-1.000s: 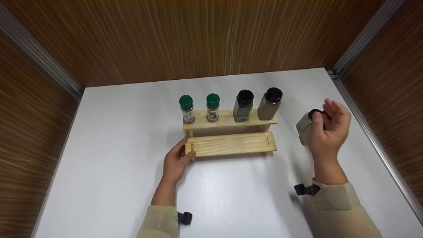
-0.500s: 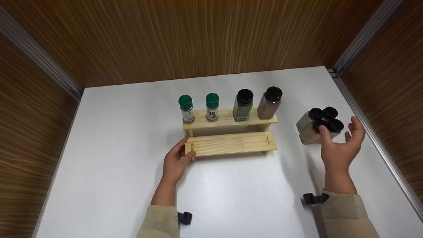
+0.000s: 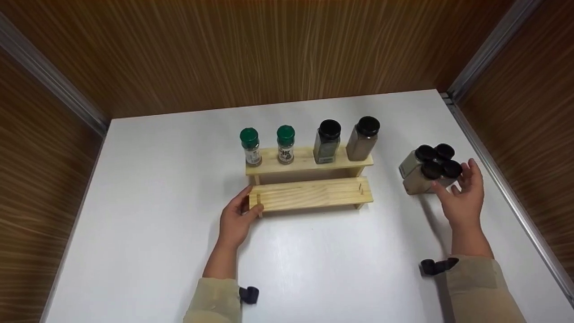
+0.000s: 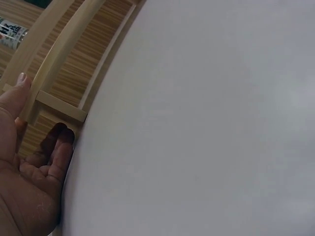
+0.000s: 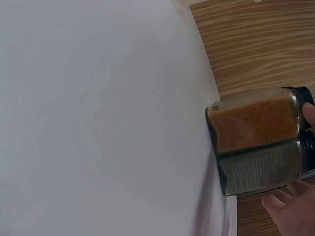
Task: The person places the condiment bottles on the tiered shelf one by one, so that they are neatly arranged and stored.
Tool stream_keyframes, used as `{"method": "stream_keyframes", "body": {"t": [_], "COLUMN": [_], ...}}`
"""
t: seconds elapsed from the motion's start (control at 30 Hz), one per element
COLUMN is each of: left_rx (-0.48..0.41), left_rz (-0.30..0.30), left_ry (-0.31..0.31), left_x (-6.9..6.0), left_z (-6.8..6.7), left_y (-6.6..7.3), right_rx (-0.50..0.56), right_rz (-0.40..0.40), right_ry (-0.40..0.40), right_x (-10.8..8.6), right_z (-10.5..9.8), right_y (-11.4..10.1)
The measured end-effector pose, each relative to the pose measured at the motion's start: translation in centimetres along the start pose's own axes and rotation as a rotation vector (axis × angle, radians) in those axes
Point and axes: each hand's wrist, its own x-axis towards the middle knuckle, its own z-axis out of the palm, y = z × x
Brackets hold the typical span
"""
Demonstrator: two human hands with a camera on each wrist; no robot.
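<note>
My left hand point(image 3: 235, 222) grips the left end of a two-step wooden spice rack point(image 3: 314, 197), thumb on top of the lower step and fingers behind its end. The left wrist view shows the thumb against the wood. At the right, my right hand point(image 3: 464, 202) is beside a cluster of several black-capped spice jars, its thumb in front and loosely bent fingers at the right side. In the right wrist view an orange-brown jar point(image 5: 256, 123) and a grey jar with printed text point(image 5: 261, 167) stand side by side; the thumb overlaps the orange-brown jar's cap. Firm contact cannot be made out.
On the rack's upper step stand two green-capped shakers, one at the left end point(image 3: 253, 154) and one beside it point(image 3: 285, 152), then a dark black-capped jar point(image 3: 327, 148) and a brown one point(image 3: 361, 146). Wood-grain walls point(image 3: 269, 54) enclose the white table point(image 3: 157, 179).
My right hand has drawn back from over the jars, uncovering their caps, and now sits round the front right of the cluster. The left hand keeps its hold on the rack.
</note>
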Motion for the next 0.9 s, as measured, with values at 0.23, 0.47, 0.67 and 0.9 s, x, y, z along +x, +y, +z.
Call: {"method": "stream_keyframes", "body": {"t": [0.23, 0.47, 0.67, 0.9], "left_rx": [0.003, -0.014, -0.018, -0.017], "left_rz": [0.008, 0.018, 0.031, 0.036], "left_ry": [0.001, -0.011, -0.015, -0.018], "left_x": [0.04, 0.00, 0.03, 0.06], "left_z": [0.03, 0.01, 0.03, 0.00], "left_y": [0.00, -0.01, 0.00, -0.17], "right_rx": [-0.047, 0.037, -0.018, -0.075], "right_rz": [0.009, 0.013, -0.003, -0.020], "right_ry": [-0.048, -0.029, -0.018, 0.009], "right_x": [0.42, 0.45, 0.57, 0.53], "right_z": [-0.15, 0.10, 0.07, 0.13], "right_y": [0.50, 0.62, 0.81, 0.86]}}
